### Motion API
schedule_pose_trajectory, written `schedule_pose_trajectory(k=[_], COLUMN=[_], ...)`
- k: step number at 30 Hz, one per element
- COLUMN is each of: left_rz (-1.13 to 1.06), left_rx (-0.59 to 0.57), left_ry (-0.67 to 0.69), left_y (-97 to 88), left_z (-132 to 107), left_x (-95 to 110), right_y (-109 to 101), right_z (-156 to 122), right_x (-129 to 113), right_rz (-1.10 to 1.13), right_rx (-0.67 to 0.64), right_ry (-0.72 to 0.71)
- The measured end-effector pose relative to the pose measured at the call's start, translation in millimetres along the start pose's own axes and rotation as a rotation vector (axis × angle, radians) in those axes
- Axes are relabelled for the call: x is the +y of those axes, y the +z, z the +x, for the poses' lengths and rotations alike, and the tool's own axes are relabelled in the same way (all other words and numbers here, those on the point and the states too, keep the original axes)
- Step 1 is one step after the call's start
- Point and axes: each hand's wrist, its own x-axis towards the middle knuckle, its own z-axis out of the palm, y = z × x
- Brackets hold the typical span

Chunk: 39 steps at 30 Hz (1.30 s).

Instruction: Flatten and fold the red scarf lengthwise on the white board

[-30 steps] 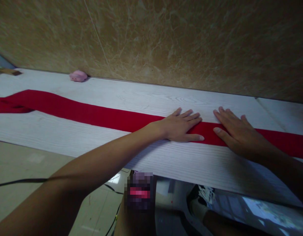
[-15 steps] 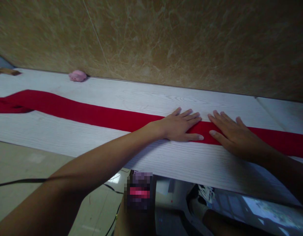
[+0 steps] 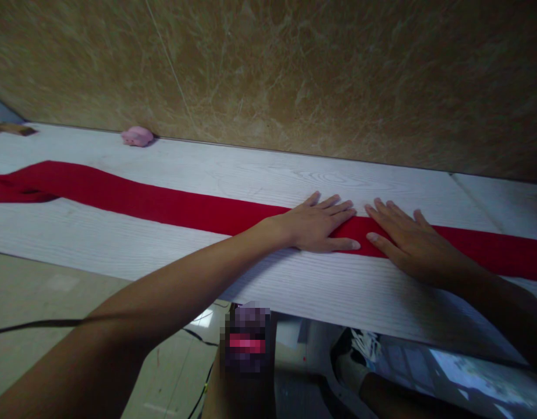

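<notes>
A long red strip of cloth [image 3: 172, 205] lies flat along a white wood-grain table [image 3: 120, 244], running from the far left to the right edge. My left hand [image 3: 320, 224] rests palm down on the strip near the middle, fingers stretched out. My right hand [image 3: 408, 244] lies flat on the strip just to the right of it, fingers spread, its fingertips almost touching the left hand's. Neither hand holds anything.
A small pink lump [image 3: 137, 137] sits at the back of the table against the brown marbled wall [image 3: 294, 75]. A brown object [image 3: 10, 129] lies at the far left. Below the table edge are the floor, a black cable [image 3: 36, 323] and a shoe [image 3: 359, 355].
My right hand has slid leftward along the red strip, closing the gap to my left hand. The left hand has stayed in place.
</notes>
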Motion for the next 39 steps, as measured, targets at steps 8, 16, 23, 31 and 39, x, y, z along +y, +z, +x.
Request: schedule_pose_trajectory(k=[8, 16, 23, 31, 39], left_rz=[-0.008, 0.014, 0.013, 0.007, 0.013], left_rx=[0.025, 0.003, -0.029, -0.007, -0.029], left_ry=[0.012, 0.008, -0.007, 0.000, 0.025], left_y=[3.0, -0.6, -2.2, -1.2, -4.5], left_z=[-0.2, -1.2, -1.4, -2.7, -4.9], left_x=[-3.0, -0.8, 0.4, 0.0, 0.2], right_y=[4.0, -0.9, 4.8, 6.5, -3.2], right_z=[0.8, -0.8, 0.2, -3.6, -11.4], right_x=[4.5, -9.0, -13.7, -1.2, 11.5], right_rz=[-0.005, 0.002, 0.023, 0.009, 0.007], right_rx=[0.004, 0.051, 0.000, 0.021, -0.059], right_ry=[-0.022, -0.082, -0.105, -0.104, 0.013])
